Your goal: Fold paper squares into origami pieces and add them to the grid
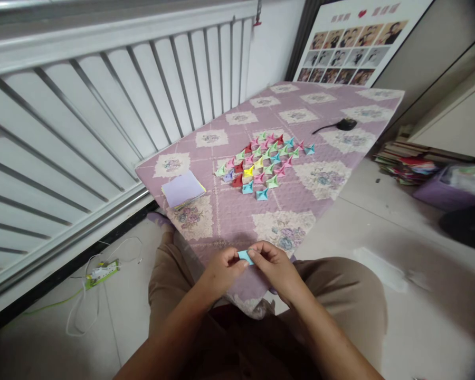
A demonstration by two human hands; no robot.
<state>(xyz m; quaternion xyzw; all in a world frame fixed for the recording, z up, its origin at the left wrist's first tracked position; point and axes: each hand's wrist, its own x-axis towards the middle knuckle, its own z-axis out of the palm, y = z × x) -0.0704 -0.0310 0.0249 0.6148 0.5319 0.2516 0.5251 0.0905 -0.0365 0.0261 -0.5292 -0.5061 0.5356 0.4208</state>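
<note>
A small light-blue folded piece of paper (245, 257) is pinched between both hands over the near corner of the table. My left hand (226, 268) grips its left end, with thumb and fingers closed. On its right end, my right hand (272, 264) presses with the thumb on top. Farther up the cloth stand rows of small folded paper pieces (258, 164) in green, pink, red, yellow, purple and blue. To their left lies a stack of square paper sheets (183, 189), a lilac one on top.
A purple floral tablecloth (229, 216) covers the table. A white radiator (103, 105) runs along its left side. A black object with a cable (346, 124) lies at the far right. A power strip (103, 272) is on the floor at left; a photo board (348, 45) leans behind.
</note>
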